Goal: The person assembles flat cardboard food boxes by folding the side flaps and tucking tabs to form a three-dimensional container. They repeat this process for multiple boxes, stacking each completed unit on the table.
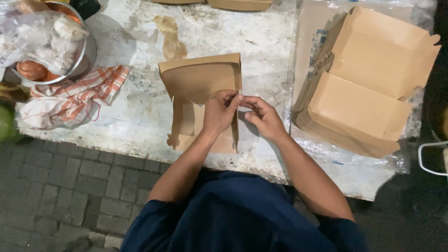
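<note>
Two hands: left hand (218, 113) and right hand (261, 116) meet at the right edge of a flat brown cardboard box (198, 84).
Fingers: both sets pinched together on the box's side flap.
Box: lies on the stained white desk (140, 112), mid-desk.
Right of it: stack of folded boxes (359, 107) on clear plastic.
Left: striped cloth (74, 98), metal bowl (86, 56).

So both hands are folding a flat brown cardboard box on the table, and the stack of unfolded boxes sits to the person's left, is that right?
Not quite. The stack of unfolded boxes sits to the person's right, not the left, as the head view shows. The rest holds: the left hand and the right hand both work on the flat brown cardboard box on the table.
</note>
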